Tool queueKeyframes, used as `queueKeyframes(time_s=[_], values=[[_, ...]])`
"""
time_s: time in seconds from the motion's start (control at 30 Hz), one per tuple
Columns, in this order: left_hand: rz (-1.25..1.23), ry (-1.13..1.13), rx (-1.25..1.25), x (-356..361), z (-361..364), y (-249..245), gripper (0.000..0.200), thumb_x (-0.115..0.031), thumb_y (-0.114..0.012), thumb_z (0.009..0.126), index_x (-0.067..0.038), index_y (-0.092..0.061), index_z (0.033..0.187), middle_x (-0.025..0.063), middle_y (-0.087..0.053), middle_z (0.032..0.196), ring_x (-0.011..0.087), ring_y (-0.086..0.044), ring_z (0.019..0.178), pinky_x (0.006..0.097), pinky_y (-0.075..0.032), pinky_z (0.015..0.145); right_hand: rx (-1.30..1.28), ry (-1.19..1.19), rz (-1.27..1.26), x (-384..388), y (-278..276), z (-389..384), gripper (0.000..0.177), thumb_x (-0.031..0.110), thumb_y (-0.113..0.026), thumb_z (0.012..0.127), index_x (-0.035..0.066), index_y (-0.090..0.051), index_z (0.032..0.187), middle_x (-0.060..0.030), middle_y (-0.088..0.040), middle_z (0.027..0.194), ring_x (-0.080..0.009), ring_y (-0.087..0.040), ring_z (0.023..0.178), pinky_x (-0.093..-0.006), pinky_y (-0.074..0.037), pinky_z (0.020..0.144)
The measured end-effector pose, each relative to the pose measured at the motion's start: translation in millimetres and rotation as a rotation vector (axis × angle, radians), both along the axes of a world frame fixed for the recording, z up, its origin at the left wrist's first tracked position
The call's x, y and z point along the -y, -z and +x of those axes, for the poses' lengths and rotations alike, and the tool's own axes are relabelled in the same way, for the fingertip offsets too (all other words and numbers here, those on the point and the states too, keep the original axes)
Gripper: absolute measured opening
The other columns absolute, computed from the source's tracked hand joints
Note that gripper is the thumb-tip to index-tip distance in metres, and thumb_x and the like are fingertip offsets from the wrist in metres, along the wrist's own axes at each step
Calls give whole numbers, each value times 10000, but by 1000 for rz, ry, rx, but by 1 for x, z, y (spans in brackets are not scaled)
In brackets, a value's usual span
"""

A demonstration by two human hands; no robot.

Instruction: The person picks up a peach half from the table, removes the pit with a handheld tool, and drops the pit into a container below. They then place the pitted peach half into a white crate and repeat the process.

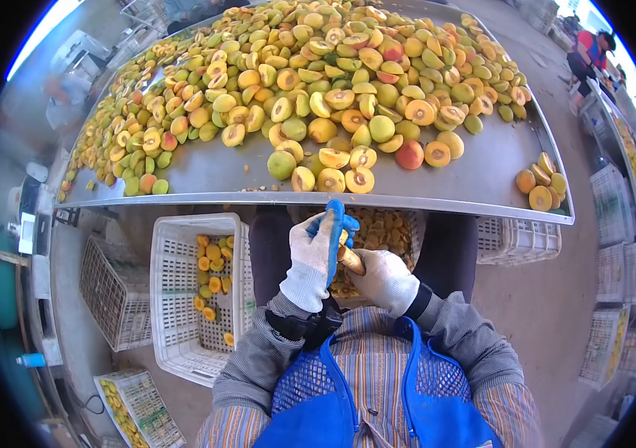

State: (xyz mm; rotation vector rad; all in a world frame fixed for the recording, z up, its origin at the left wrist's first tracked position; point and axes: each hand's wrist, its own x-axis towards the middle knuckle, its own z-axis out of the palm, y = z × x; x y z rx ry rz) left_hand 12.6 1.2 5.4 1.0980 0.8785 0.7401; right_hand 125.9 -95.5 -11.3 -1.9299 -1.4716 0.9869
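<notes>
My left hand [316,250], in a white glove with blue fingers, is closed just below the table's front edge. A small yellowish bit shows between its fingers; what it belongs to is mostly hidden. Against it, my right hand [386,278], gloved in white, grips a short tool by its wooden handle [350,259]. The tool's working end is hidden by my left fingers. Above both hands, halved and whole peaches [339,98] are heaped on the metal table [221,176], several halves showing pits. Below the hands, a crate holds brownish pieces [383,230].
A white crate [171,299] with some yellow halves stands left of my legs. Another basket [118,295] is farther left, and a filled crate [135,411] sits lower left. A small peach cluster [541,196] lies at the table's right corner. Stacked crates [609,272] and a person [591,63] are at right.
</notes>
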Motion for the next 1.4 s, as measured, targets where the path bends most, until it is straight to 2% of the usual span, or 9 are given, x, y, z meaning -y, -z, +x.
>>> queueKeyframes(time_s=[0.23, 0.37, 0.47, 0.57, 0.7, 0.83, 1.07, 1.23, 1.4], values=[[53, 332, 481, -11, -4, 0, 445, -360, -550, 988, 40, -677, 841, 104, -674, 762, 149, -623, 664, 288, -519, 637, -536, -25, -228, 7, 4, 8, 232, 217, -678, 819, 14, -678, 930, -141, -668, 705, -242, -642, 604, -364, -503, 607], [100, 327, -128, -12, 0, -6, 368, -275, -577, 982, 38, -663, 810, 101, -681, 799, 148, -625, 658, 301, -531, 655, -61, -121, -148, 1, -5, 20, 202, 183, -699, 801, 28, -694, 930, -14, -665, 724, -161, -619, 650, -322, -506, 646], [-82, 384, 504, -6, -6, 5, 428, -262, -472, 1023, 57, -640, 794, 179, -642, 745, 239, -617, 616, 324, -519, 614, -785, -180, -116, 9, 26, 6, 230, 131, -709, 773, 54, -702, 990, -41, -700, 816, -147, -642, 793, -301, -507, 737], [-84, 312, 738, -3, -1, 15, 617, -418, -335, 1036, 55, -598, 739, 212, -610, 685, 276, -603, 593, 348, -508, 573, -758, -206, -198, 5, 48, 4, 262, 146, -737, 763, 48, -701, 1003, -48, -683, 799, -141, -629, 781, -308, -492, 721], [-147, -88, 516, -30, -51, 21, 641, -534, -359, 1004, 1, -630, 780, 135, -632, 683, 236, -597, 547, 353, -508, 528, -499, -413, -311, 2, 12, 29, 285, 211, -740, 785, 20, -694, 992, -92, -674, 760, -139, -630, 738, -321, -486, 680], [746, -359, -1098, -91, -154, 46, 421, -358, -777, 769, -15, -664, 987, 129, -648, 1015, 307, -610, 982, 406, -495, 843, 203, -227, -257, 14, 39, 47, 382, 338, -595, 856, -15, -645, 992, -227, -675, 823, -366, -665, 782, -434, -522, 733], [887, 37, -1455, -154, -14, 15, 780, -581, -724, 721, -46, -512, 1247, 180, -608, 1186, 352, -584, 1101, 434, -481, 910, 172, -94, -237, 4, 32, 38, 529, 354, -552, 886, 8, -494, 1282, -232, -680, 927, -370, -665, 898, -458, -518, 790], [475, 112, -1367, -191, 13, 28, 914, -530, -791, 705, 38, -445, 1333, 228, -622, 1213, 309, -626, 1105, 364, -471, 987, 133, -117, -246, 5, 33, 41, 612, 379, -585, 873, 19, -459, 1352, -261, -670, 929, -392, -661, 895, -449, -520, 800], [43, 96, 89, -154, -36, 17, 413, -215, -672, 876, -4, -551, 1210, 119, -664, 995, 262, -680, 814, 360, -576, 651, -15, 0, -152, 2, 14, 41, 650, 352, -651, 852, 39, -443, 1382, -265, -665, 999, -388, -654, 949, -416, -511, 833]])
